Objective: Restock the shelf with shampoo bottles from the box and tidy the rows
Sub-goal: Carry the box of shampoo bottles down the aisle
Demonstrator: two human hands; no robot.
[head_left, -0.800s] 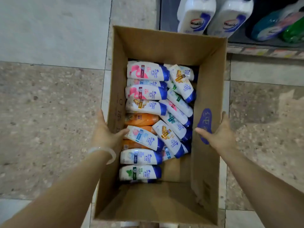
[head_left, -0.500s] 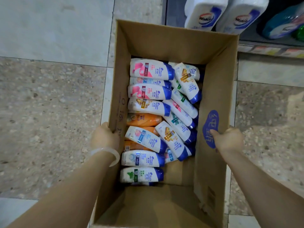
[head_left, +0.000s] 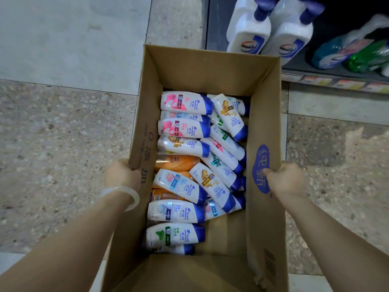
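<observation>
An open cardboard box (head_left: 202,68) stands on the floor in front of me. Several white shampoo bottles (head_left: 185,103) with blue caps lie flat inside it, along with two orange bottles (head_left: 176,162). My left hand (head_left: 123,174) grips the box's left wall, fingers curled over its top edge. My right hand (head_left: 284,179) grips the right wall the same way, beside a blue printed mark. Part of the box bottom near me is bare cardboard.
The low shelf (head_left: 336,80) with price tags runs across the top right. On it stand two large white bottles (head_left: 248,32) with blue caps, plus blue and green bottles (head_left: 366,57). Speckled floor tiles (head_left: 63,133) lie on both sides of the box.
Both hands went from open beside the box to gripping its side walls. The box now sits lower in view, with more of the shelf showing.
</observation>
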